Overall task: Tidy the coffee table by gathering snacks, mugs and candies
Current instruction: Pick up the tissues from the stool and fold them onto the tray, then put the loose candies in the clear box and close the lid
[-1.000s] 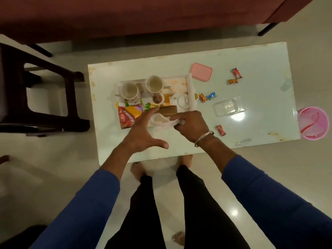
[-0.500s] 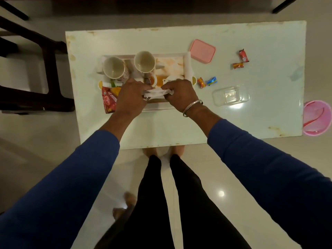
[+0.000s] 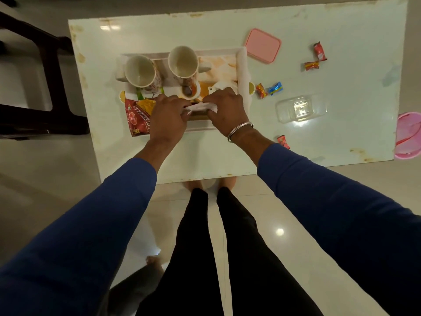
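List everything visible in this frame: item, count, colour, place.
Coffee table: 1, pale white, centre.
Tray: 1, white, table left-centre.
Mugs: 2, cream, on tray.
Snack packet: 1, red, tray's left edge.
White wrapper: 1, pinched between both hands.
Lid: 1, pink, right of tray.
Clear container: 1, table right.
Candies: 5, four red or orange, one blue, loose on table right.
Bin: 1, pink, floor, right edge.
Left hand, right hand: over tray; blue sleeves, bangle on right wrist.

Two empty mugs upright on tray; red snack packet at its left; wrapped candies scattered right on table.
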